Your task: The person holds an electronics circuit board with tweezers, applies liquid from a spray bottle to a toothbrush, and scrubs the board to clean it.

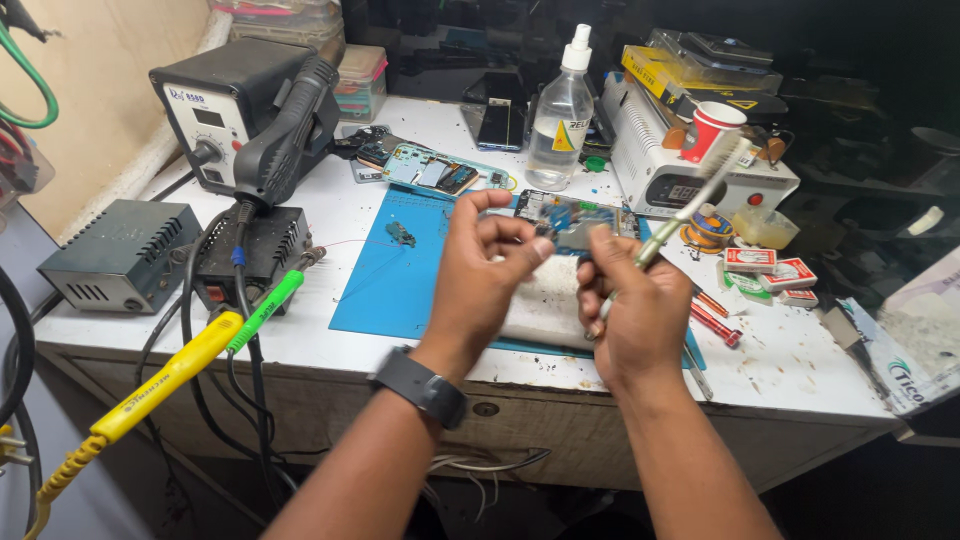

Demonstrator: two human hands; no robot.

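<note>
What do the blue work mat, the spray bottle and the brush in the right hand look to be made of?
Blue work mat: probably silicone or rubber; matte, flat, lying limp on the bench. Spray bottle: clear plastic with a white nozzle, contents showing through. Brush in the right hand: pale, translucent-looking plastic handle with light bristles, though motion blur leaves that uncertain.

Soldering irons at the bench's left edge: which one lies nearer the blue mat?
The green-handled iron. It lies on the white benchtop by the black box, its tip pointing at the blue mat; the yellow-handled one hangs off the bench's front edge.
</note>
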